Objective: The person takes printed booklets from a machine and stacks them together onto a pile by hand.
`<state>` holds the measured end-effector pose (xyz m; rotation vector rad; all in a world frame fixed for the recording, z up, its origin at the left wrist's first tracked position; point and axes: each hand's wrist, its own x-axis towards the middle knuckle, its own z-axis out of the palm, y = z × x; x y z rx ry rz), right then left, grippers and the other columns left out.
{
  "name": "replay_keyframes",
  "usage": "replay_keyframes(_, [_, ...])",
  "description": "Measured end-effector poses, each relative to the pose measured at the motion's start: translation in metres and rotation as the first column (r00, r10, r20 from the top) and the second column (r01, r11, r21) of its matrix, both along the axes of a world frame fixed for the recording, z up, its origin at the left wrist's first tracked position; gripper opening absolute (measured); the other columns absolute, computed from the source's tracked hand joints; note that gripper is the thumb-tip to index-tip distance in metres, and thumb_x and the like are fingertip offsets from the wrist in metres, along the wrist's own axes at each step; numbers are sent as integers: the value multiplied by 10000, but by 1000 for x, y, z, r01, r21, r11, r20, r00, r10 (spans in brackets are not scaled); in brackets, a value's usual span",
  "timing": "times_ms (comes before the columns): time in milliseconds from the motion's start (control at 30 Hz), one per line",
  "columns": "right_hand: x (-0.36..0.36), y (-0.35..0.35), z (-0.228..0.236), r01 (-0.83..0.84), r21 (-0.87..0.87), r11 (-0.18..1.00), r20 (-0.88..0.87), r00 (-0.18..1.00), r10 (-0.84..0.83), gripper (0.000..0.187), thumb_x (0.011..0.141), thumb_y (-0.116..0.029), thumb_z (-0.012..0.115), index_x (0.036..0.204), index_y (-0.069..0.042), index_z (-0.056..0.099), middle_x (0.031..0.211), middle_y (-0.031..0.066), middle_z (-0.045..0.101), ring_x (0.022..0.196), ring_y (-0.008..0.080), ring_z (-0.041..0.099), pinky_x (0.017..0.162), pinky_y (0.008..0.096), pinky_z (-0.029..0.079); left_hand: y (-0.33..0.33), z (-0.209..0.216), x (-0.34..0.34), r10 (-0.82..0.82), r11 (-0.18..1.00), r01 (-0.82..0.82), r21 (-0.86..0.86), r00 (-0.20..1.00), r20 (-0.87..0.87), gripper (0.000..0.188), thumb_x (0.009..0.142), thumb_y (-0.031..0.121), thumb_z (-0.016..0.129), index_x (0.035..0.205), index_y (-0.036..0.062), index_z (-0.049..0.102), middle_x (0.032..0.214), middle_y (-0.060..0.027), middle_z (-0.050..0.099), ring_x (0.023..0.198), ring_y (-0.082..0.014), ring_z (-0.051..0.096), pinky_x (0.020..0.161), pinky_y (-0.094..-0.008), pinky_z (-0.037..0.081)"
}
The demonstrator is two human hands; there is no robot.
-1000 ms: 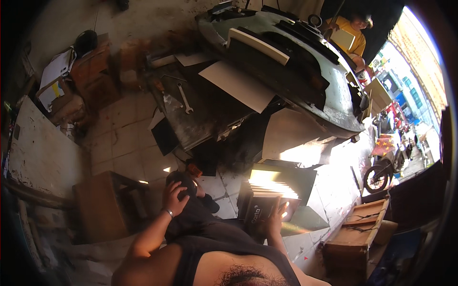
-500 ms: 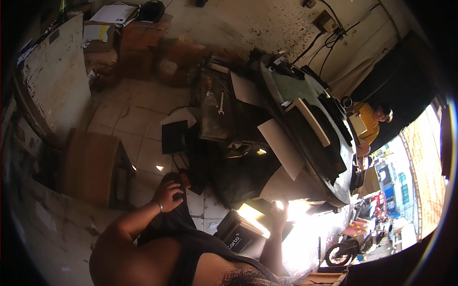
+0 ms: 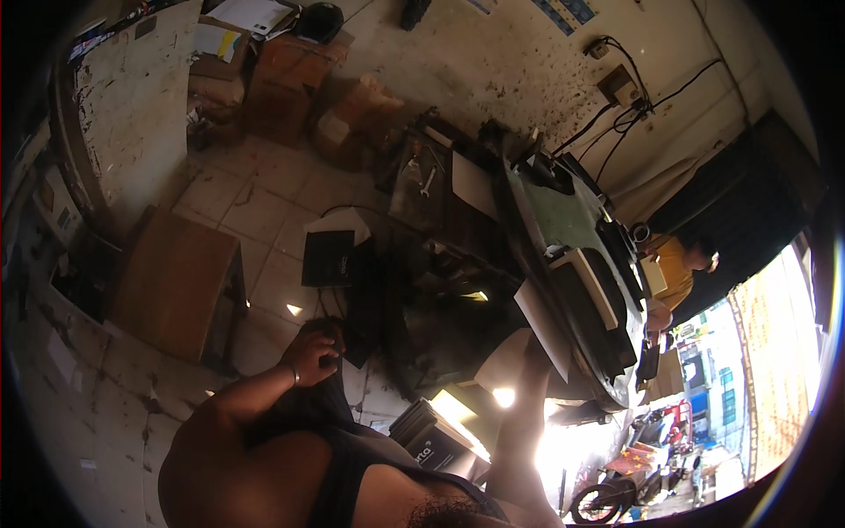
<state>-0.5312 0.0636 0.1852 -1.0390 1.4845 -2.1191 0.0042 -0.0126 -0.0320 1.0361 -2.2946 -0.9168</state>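
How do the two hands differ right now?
The left hand is curled around a dark cloth-like thing, in shade, fingers bent. The right hand lies washed out by sun glare, reaching toward the dark workbench; its grip cannot be told. Both are bare.

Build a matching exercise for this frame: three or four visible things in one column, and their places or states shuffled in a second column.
Things:
1. left hand
2. brown wooden box
3. silver metal spanner
4. person in a yellow shirt

Places or states:
A. lying on the dark cluttered workbench
B. closed on black fabric
C. beyond the large grey-green panel
D. standing on the tiled floor, left of the hand

Pairs: 1-B, 2-D, 3-A, 4-C
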Motion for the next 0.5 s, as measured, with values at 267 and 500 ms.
replay_keyframes(267, [-9, 20, 21, 94, -56, 994, 52, 994, -91, 417, 1005, -283, 631, 1344, -49, 559, 1258, 146, 654, 1020, 290, 689, 864, 444, 575, -1, -1, 1, 4, 1000, -5, -21, 1000, -21, 357, 818, 375, 791, 1123, 189, 767, 1408, -65, 632, 1414, -319, 478, 1169, -493, 360])
replay_keyframes(500, [-24, 38, 29, 142, -97, 985, 84, 987, -134, 371, 1001, -264, 618, 1294, -41, 574, 1224, 150, 656, 1008, 293, 685, 877, 454, 570, -4, 0, -1, 6, 1000, -6, 6, 999, -32, 355, 815, 369, 793, 1118, 187, 766, 1409, -56, 633, 1415, -317, 477, 1177, -491, 352])
